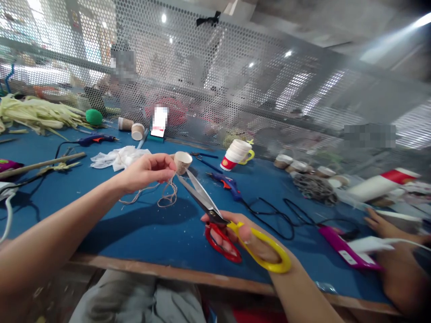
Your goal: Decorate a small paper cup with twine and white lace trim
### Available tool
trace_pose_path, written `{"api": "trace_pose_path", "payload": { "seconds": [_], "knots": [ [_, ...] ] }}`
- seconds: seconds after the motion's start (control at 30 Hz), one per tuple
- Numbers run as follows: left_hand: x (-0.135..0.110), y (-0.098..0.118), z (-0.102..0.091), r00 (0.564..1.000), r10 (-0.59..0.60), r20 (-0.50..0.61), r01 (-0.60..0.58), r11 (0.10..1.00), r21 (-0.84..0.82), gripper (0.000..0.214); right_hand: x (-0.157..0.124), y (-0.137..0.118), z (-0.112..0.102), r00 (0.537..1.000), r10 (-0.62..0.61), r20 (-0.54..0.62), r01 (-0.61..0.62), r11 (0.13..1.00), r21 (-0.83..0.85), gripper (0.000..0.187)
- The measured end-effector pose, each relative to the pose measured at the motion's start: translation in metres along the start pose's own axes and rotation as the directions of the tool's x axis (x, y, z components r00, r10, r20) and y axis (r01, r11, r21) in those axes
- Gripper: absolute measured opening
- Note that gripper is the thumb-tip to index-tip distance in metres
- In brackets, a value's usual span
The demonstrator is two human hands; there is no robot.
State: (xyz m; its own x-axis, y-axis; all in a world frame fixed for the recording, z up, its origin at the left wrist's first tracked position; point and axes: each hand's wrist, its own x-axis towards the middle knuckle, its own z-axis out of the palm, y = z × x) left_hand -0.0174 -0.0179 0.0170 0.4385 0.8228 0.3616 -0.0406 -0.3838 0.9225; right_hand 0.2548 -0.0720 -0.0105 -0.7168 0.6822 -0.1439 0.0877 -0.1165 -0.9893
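My left hand point(148, 172) is closed at the side of a small white paper cup point(182, 163) with a tan, twine-like wrapping, holding it above the table. Loose thin twine point(168, 195) trails below these fingers in a loop. In my right hand point(251, 237) is a pair of scissors point(210, 208) with one red and one yellow handle loop. Its blades are apart, their tips just below the cup. Whether twine lies between the blades is too fine to tell.
On the blue table point(134, 242) lie a blue glue gun point(229, 185) with a black cable, crumpled white material point(119, 157) and a purple power strip point(348, 251). Stacked cups point(235, 154) stand behind. Another person's hand point(387, 229) is at right. A perforated metal screen point(235, 80) closes the back.
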Motion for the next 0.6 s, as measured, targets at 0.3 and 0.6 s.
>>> {"api": "trace_pose_path", "payload": {
  "seconds": [0.3,0.6],
  "knots": [
    [0.0,-0.004,0.003,0.994,-0.053,0.1,0.063,0.993,-0.099,0.007,0.005,0.001,0.001,0.998,-0.028,0.052,0.026,0.999,0.035,0.071],
    [0.0,-0.012,0.005,0.983,-0.059,0.171,0.092,0.977,-0.191,0.006,0.013,0.002,0.007,0.997,-0.001,0.071,-0.003,0.998,0.058,0.07]
  ]
}}
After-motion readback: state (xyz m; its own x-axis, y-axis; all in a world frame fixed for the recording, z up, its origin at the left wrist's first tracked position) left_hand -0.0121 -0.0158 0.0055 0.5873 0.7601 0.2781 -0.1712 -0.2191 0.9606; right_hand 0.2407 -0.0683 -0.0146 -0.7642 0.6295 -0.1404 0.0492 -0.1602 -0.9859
